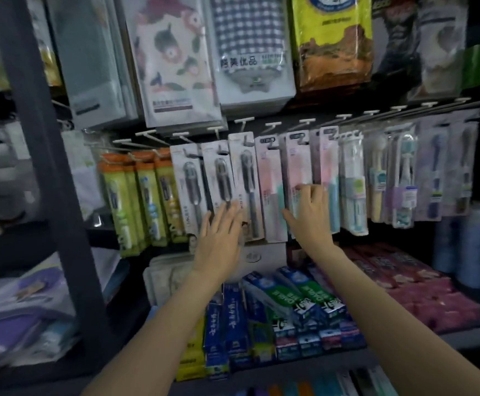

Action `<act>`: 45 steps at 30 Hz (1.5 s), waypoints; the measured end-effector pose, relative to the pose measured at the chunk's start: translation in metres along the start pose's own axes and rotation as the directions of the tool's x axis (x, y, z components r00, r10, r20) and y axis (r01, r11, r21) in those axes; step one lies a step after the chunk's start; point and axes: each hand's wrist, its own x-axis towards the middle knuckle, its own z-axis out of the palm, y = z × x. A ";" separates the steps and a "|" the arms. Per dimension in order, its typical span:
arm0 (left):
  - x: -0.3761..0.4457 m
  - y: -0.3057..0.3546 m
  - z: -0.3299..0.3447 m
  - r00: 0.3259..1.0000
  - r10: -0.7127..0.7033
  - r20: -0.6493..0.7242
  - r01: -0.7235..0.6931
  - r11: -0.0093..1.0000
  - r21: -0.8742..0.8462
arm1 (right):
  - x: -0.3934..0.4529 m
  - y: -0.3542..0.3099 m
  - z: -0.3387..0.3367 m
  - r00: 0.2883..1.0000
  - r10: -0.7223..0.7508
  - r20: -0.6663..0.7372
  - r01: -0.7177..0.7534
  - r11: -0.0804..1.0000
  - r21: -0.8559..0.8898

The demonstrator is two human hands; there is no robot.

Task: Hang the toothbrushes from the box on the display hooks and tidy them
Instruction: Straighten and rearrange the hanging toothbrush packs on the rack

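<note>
**Toothbrushes on the hooks, both hands squaring the row**

Toothbrushes (243, 190) in carded packs hang from the white hooks (244, 121), just above both hands. The left hand (218, 238) lies flat with fingers straight and together, pressing on the lower ends of the grey packs (218, 181). The right hand (310, 215) has its fingers curled round the edge of a pink pack (299, 164), thumb out to its left. Further right of that hand hang white and lilac packs (353, 190); left of the left hand, green packs (136, 201). No box can be made out with certainty.

Risk, as I judge it: pushing upward on the grey packs could lift their hang-holes off the hook tips, dropping them onto the toothpaste (290, 304) below the wrists. Tugging the pink pack sideways could tear its card or skew its neighbours.

Writing: the checked pack (247, 52) high above the hands reads "美优品"; the toothpaste lettering is too blurred to read.
</note>
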 end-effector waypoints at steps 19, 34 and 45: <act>0.155 0.310 0.032 0.986 -0.047 -0.161 -0.035 0.883 -0.468 | 0.084 0.261 -0.139 0.920 0.391 0.001 -0.388 0.912 0.131; 0.189 0.354 0.054 0.884 -0.467 -0.019 0.344 0.677 -0.651 | 0.122 0.274 -0.114 0.899 0.423 0.109 -0.437 0.860 0.265; 0.188 0.349 0.057 0.911 -0.413 0.015 0.331 0.710 -0.622 | 0.115 0.269 -0.123 0.924 0.348 0.161 -0.383 0.866 0.322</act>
